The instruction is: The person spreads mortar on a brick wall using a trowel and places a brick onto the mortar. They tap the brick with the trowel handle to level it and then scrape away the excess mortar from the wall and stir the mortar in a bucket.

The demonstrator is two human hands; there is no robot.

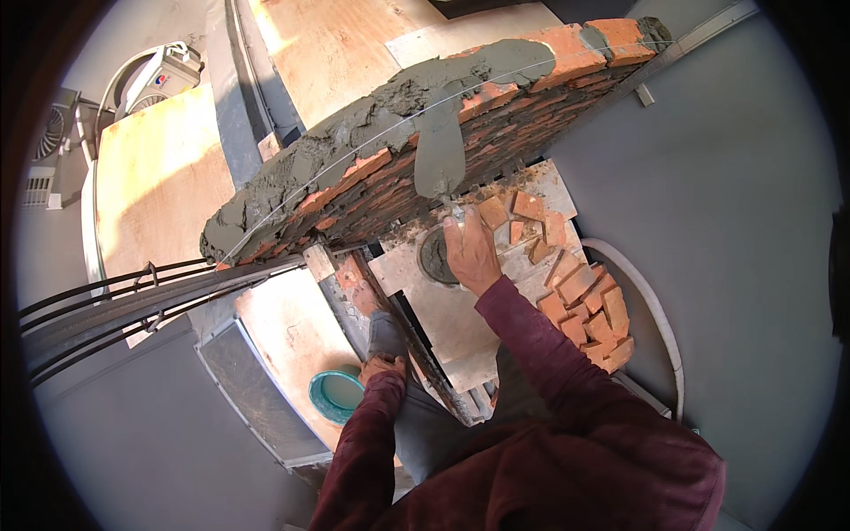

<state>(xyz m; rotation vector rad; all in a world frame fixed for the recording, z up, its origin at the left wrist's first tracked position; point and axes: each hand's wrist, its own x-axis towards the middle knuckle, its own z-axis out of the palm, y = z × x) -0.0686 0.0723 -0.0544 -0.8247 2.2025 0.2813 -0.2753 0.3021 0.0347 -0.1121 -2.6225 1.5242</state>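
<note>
My right hand (472, 251) grips a trowel (440, 159) by its handle. The grey-coated blade points away from me and reaches up to the mortar along the top of a brick wall (522, 106). Wet grey mortar (310, 168) covers much of the top course, and a thin string line (372, 140) runs along it. Beside my right hand a round bucket (436, 257) holds mortar, partly hidden by the hand. My left hand (382, 367) rests on my grey-trousered leg (421, 434), fingers curled, with no tool visible in it.
Orange bricks (589, 310), several of them broken, lie heaped to the right on boards (452, 341). A teal bucket (336, 396) stands at lower left. Dark cables (115, 283) run in from the left. A pale hose (651, 310) curves around the bricks. Wooden sheets (164, 168) lie beyond the wall.
</note>
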